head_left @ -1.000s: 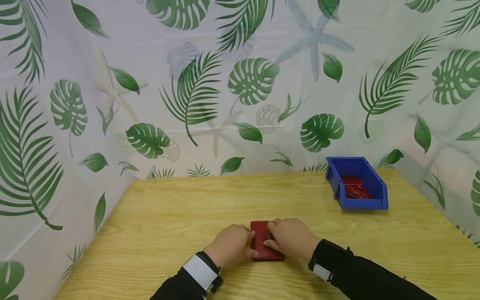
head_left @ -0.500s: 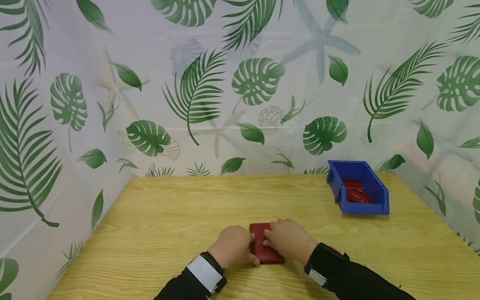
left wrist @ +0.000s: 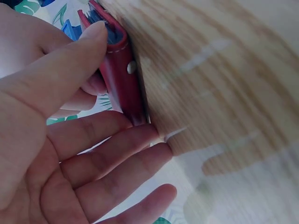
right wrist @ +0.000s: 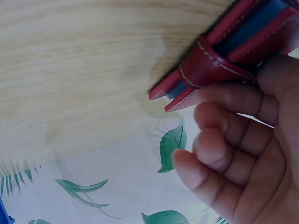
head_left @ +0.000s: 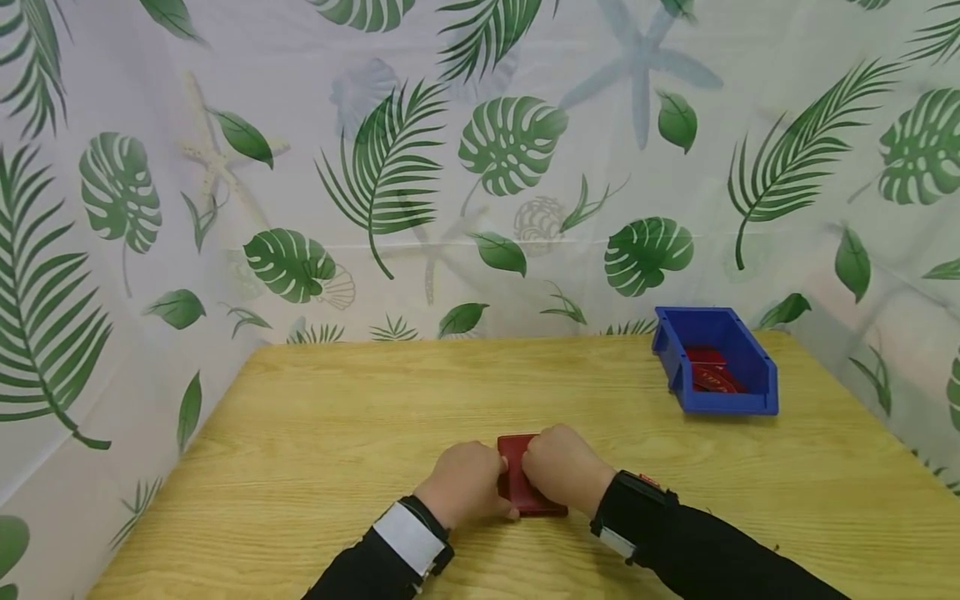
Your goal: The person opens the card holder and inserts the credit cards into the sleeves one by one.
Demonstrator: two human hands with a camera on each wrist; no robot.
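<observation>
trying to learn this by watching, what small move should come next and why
I'd probably have the right hand lift the strap: it spans one edge of the red wallet, the right hand is curled right beside it, and the left hand touches the opposite edge, which may steady things.

The table (head_left: 360, 400) is softly lit; faint shadows are cast; its edge seems blurred in the right wrist view.
</observation>
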